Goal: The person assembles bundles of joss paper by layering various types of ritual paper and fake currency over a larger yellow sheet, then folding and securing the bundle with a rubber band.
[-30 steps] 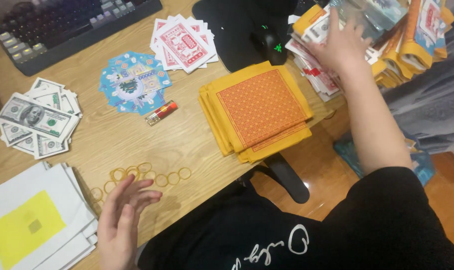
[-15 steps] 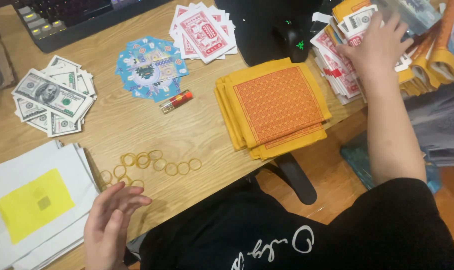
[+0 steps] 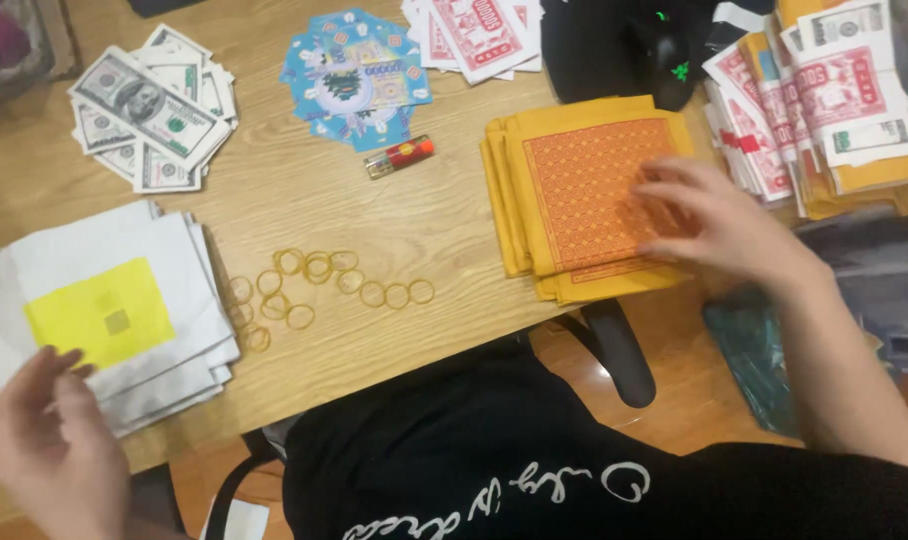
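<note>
Your right hand point(image 3: 719, 225) is resting on the stack of yellow paper sheets point(image 3: 584, 200) with the orange patterned square, fingers spread and lying flat across its right half; it is pressing or touching the top sheet, not gripping anything. That stack is sitting at the near edge of the wooden desk point(image 3: 304, 195), toward its right side, with its lower sheets overhanging the edge slightly.

Your left hand point(image 3: 54, 450) is hovering at the near left corner of the desk, fingers loosely curled and empty, its fingertips just meeting the near edge of the pile of white paper sheets point(image 3: 144, 250) bearing a yellow rectangle point(image 3: 99, 312). Whether they are pinching a sheet cannot be told.

Between the two piles, a scatter of yellow rubber bands point(image 3: 314, 285) is lying loose near the front edge. Farther back, a small red and clear lighter point(image 3: 399, 157) is lying beside a fan of blue patterned octagonal papers point(image 3: 354, 70). Toward the far left, a spread of banknote-style papers point(image 3: 149, 105) is lying. At the far edge, red and white printed notes point(image 3: 479, 30) are fanned out, and banded bundles of similar notes point(image 3: 834, 100) are stacked at the right, beyond a black mouse point(image 3: 669, 55).
</note>
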